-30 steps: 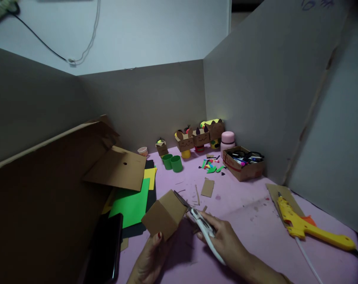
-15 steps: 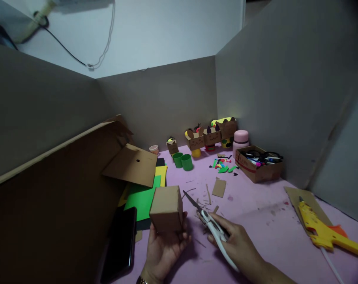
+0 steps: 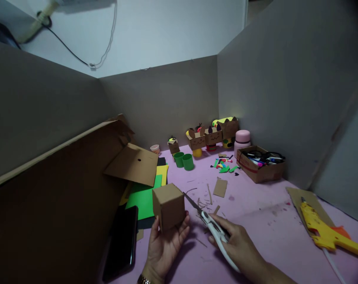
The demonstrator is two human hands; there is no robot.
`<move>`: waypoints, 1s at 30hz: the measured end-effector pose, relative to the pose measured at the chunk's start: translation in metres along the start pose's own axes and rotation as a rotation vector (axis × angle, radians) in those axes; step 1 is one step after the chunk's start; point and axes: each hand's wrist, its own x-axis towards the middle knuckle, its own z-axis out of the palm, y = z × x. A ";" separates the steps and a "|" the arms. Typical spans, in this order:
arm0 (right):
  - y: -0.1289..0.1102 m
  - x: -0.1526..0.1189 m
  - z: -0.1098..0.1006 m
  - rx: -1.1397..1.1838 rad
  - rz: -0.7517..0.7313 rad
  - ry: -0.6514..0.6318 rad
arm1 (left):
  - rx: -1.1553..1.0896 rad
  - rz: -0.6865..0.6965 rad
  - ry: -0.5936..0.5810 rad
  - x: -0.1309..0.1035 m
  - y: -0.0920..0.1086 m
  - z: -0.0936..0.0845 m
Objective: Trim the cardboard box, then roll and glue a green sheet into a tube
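A small brown cardboard box (image 3: pixel 168 205) rests in my left hand (image 3: pixel 166 246), with the thumb at its near left side and the fingers under and along its right side. One corner edge of the box faces me. My right hand (image 3: pixel 240 244) is wrapped round the white handles of a pair of scissors (image 3: pixel 210 223). The dark blades point up and left, their tip close to the box's right edge; whether they touch I cannot tell. Beneath the scissors, thin cardboard scraps (image 3: pixel 208 194) lie on the pink tabletop (image 3: pixel 255 221).
To the left are a black phone (image 3: pixel 121 242), green sheets (image 3: pixel 141 201) and large cardboard (image 3: pixel 54 221). A yellow glue gun (image 3: pixel 321 227) lies at the right. Further back stand green cups (image 3: pixel 188 162), cardboard animal figures (image 3: pixel 212 136), a pink bottle (image 3: pixel 242 142) and a box of pens (image 3: pixel 260 165).
The cardboard box has turned in my left hand, so a corner edge now faces me. My left thumb now shows at its side. My right hand with the scissors has barely moved.
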 end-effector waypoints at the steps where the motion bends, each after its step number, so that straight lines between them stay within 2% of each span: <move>1: 0.000 0.000 0.000 0.000 -0.001 0.005 | 0.004 0.009 -0.004 0.000 0.001 -0.001; 6: -0.001 0.001 0.000 0.029 0.014 0.005 | 0.008 0.009 -0.006 -0.001 0.002 -0.006; 10: -0.004 0.001 -0.001 0.021 0.011 -0.021 | 0.020 0.001 0.023 -0.002 -0.001 -0.003; 16: -0.006 0.000 -0.001 0.021 0.020 -0.013 | -0.034 0.204 0.074 -0.001 -0.007 -0.001; 24: -0.006 0.002 -0.003 0.009 0.047 0.062 | -0.072 0.257 0.190 0.000 -0.006 -0.007; 30: -0.001 -0.002 0.000 -0.076 -0.009 0.041 | -0.043 0.214 0.035 0.003 -0.003 -0.008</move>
